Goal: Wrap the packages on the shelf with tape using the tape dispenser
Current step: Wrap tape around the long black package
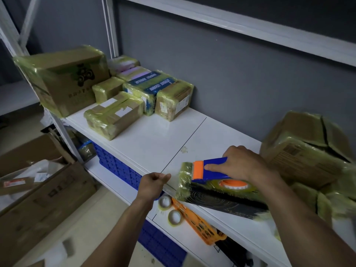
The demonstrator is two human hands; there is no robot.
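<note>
A flat black package [223,199] with a spiral print lies at the front edge of the white shelf [154,143], its left end wrapped in yellowish tape. My right hand [238,164] grips the blue and orange tape dispenser [208,170] and holds it on top of that package. My left hand [154,182] is just left of the package at the shelf edge, thumb and fingers pinched together, seemingly on the clear tape end, which is hard to make out.
Several tape-wrapped boxes [115,114] stand at the back left, next to a large wrapped carton [65,78]. Big wrapped cartons [308,151] crowd the right. Below are blue crates [117,164], an orange basket [200,224], two tape rolls [169,209], and open boxes [38,185] on the floor.
</note>
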